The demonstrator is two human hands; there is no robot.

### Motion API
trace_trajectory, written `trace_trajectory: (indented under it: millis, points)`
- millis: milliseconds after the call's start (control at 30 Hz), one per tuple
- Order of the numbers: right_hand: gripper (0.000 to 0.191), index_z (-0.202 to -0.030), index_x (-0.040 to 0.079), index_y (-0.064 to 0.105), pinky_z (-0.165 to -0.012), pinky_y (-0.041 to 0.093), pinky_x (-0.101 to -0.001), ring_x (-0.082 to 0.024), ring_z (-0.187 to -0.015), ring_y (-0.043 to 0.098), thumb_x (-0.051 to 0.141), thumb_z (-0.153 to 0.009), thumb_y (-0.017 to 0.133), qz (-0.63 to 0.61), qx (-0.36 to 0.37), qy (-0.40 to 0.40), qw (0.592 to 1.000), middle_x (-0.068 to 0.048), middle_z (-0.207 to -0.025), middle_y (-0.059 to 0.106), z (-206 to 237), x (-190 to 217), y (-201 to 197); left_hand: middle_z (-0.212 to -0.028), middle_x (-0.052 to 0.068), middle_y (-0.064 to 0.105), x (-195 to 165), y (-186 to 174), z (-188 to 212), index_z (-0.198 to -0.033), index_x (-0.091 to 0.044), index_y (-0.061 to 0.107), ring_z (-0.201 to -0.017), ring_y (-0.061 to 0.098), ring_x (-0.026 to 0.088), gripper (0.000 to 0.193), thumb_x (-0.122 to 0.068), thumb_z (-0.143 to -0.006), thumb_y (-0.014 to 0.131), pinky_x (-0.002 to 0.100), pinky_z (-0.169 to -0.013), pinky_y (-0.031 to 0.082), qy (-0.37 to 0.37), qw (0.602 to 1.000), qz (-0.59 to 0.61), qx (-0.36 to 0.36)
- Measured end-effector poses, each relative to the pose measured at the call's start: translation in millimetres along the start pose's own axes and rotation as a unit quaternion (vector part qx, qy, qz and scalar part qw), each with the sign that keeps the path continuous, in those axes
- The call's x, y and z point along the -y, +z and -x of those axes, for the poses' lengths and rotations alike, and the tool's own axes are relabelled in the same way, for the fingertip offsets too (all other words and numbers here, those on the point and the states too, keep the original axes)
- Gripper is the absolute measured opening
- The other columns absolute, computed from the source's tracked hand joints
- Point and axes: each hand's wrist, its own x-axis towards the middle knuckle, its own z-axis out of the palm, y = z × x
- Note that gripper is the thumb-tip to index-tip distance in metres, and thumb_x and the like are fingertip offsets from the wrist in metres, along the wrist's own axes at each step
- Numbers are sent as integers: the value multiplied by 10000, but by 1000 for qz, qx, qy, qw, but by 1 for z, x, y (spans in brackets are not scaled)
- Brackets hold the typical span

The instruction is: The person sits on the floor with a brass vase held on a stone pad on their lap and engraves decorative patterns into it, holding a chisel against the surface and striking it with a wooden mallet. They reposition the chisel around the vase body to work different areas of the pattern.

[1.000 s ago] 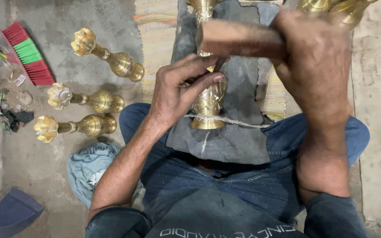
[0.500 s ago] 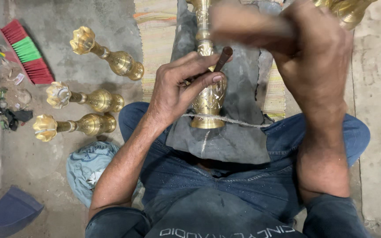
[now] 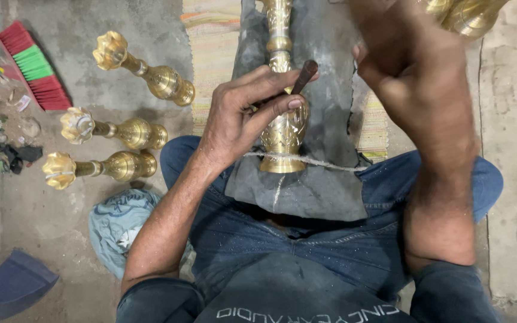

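Observation:
A tall engraved brass vase (image 3: 282, 128) lies lengthwise on a dark grey pad (image 3: 324, 179) across my lap, tied down near its base by a pale string (image 3: 330, 162). My left hand (image 3: 243, 116) rests on the vase and pinches a thin dark metal punch (image 3: 304, 76) against its body. My right hand (image 3: 417, 78) is raised high at the upper right, blurred, fingers closed; what it grips is out of frame.
Three finished brass vases (image 3: 130, 131) lie on the concrete floor at left. A red and green brush (image 3: 34, 66) lies farther left with small scraps. A blue cloth (image 3: 118, 221) sits by my left knee, a striped mat (image 3: 213, 54) under the pad.
My right hand has swung upward, taking the wooden hammer handle out of view. The left hand keeps the punch on the vase in the same place.

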Motion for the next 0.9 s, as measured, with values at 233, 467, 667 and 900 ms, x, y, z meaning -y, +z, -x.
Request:
trace_trajectory:
  millis: [233,467,667,900]
  points:
    - [277,-1208,-25,597,-869,550,-416,-330,-1023,720,-26,-970,737,-114,-95,12,989,-172,-1074,700,10,-11,11,-747,72,748,-10,7,0,-1247,-75,772,-575,592,175,331,-167,-931,814,330,-499,429,-187,982,10,-38]
    - [259,-1132,54,662,-830,460,-416,-297,-966,668,45,-913,799,28,-112,-30,993,-103,-1026,701,13,-15,13,-923,45,774,-10,3,0,-1220,-22,735,-781,758,133,329,-131,-936,860,270,-666,597,-38,997,-30,-59]
    - [205,-1088,64,648,-815,467,-383,-248,-907,663,72,-911,753,23,-105,27,994,-73,-992,686,11,-11,9,-1010,48,769,-5,8,5,-1251,-42,717,-874,788,126,335,-135,-952,837,241,-703,656,-1,999,-18,-48]
    - [186,-939,31,671,-643,550,-392,-236,-685,718,129,-894,822,-50,-62,53,995,-94,-802,711,-2,0,-4,-1024,41,781,1,10,3,-1204,-78,723,-812,749,97,269,-156,-967,823,239,-642,611,12,998,-25,-54]
